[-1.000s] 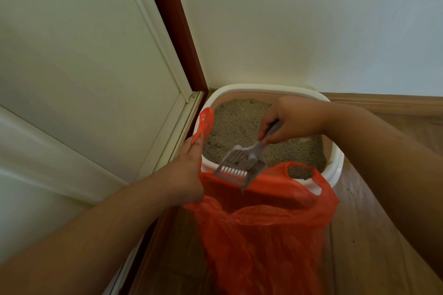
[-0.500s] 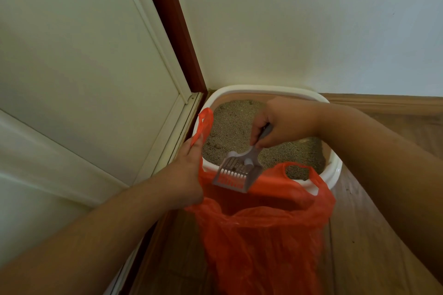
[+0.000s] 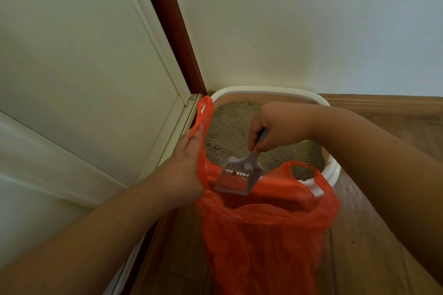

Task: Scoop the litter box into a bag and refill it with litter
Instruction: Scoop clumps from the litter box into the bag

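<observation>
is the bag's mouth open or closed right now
Open. The left hand holds one side of the orange bag up, and the scoop tips over its gaping mouth.

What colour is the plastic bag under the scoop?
The bag is orange-red, slightly see-through; the head view, the only one, shows it clearly.

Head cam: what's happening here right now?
A person is cleaning a litter box set in a room corner. The left hand grips the near edge of an orange plastic bag, holding its mouth open in front of the box. The right hand holds a grey slotted scoop by its handle, tilted head-down over the bag's opening. The box holds plenty of litter; whether the scoop carries anything is unclear.
</observation>
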Demonstrator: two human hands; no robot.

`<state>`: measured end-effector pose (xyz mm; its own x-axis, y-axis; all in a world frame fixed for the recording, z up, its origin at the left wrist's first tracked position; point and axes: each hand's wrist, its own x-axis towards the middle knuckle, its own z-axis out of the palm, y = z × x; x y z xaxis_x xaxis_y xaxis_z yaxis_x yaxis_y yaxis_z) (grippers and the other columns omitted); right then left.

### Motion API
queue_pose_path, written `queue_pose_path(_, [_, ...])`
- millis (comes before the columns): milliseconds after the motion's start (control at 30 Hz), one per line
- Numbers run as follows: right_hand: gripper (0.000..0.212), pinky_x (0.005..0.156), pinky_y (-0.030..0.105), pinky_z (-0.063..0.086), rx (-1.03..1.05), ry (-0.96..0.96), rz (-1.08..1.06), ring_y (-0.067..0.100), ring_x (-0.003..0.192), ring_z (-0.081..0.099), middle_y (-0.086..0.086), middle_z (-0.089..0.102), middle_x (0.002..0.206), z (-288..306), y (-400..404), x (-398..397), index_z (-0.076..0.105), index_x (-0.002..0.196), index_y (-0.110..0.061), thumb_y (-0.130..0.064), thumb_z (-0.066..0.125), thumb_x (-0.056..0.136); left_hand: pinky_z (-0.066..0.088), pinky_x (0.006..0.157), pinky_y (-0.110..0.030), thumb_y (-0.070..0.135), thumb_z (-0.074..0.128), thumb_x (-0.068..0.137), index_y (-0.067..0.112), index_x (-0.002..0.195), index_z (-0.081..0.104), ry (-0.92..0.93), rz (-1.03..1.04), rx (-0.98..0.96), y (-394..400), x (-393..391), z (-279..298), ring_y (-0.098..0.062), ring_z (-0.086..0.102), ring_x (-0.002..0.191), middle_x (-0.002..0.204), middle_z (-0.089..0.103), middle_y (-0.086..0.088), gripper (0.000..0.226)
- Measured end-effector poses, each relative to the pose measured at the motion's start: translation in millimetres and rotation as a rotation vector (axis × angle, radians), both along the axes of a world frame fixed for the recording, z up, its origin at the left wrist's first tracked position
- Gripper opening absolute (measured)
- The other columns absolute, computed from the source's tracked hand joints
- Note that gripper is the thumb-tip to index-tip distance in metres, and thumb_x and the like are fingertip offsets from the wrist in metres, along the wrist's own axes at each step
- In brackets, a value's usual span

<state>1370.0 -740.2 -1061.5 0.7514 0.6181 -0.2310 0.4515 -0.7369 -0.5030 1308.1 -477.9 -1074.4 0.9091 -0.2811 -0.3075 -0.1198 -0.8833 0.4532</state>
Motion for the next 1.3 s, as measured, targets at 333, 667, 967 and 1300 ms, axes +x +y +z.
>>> queue_pose_path(333, [0.003,0.058,0.019,0.050,0.073,0.062,-0.109,0.006,0.058,0.069,-0.009,0.075,0.074,1.0,3.2,3.8,0.079,0.090,-0.027,-0.026,0.079,0.087,0.063,0.070,-0.032,0.002,0.085,0.072,0.048,0.152,-0.026,0.027,0.006,0.041,0.9,2.3,-0.7,-0.012,0.049,0.112,0.159,-0.013,0.029,0.145])
queue_pose_path(667, [0.015,0.054,0.021,0.050,0.312,0.294,-0.685,0.010,0.061,0.067,0.006,0.077,0.074,-44.0,-34.4,26.0,0.079,0.091,-0.012,-0.016,0.087,0.078,0.056,0.063,-0.019,0.011,0.092,0.068,0.060,0.143,-0.034,0.064,0.037,0.034,12.3,7.4,-3.3,-0.006,0.054,0.097,0.164,-0.004,0.017,0.154])
queue_pose_path(967, [0.012,0.057,0.024,0.060,0.208,0.236,-0.840,0.006,0.057,0.071,0.001,0.075,0.066,-120.5,3.2,21.9,0.079,0.085,-0.012,-0.014,0.070,0.093,0.060,0.079,-0.029,0.013,0.091,0.070,0.050,0.151,-0.029,0.062,0.039,0.047,16.0,10.8,-8.6,-0.017,0.053,0.119,0.165,-0.008,0.016,0.149])
queue_pose_path(1300, [0.012,0.079,0.055,0.063,0.364,0.414,-0.980,0.033,0.087,0.077,0.017,0.078,0.081,-164.9,22.1,38.9,0.077,0.089,0.006,-0.004,0.074,0.084,0.063,0.078,-0.033,0.009,0.091,0.069,0.054,0.150,-0.027,0.075,0.067,-0.003,20.4,12.2,-7.4,-0.014,0.055,0.114,0.162,-0.005,0.024,0.149])
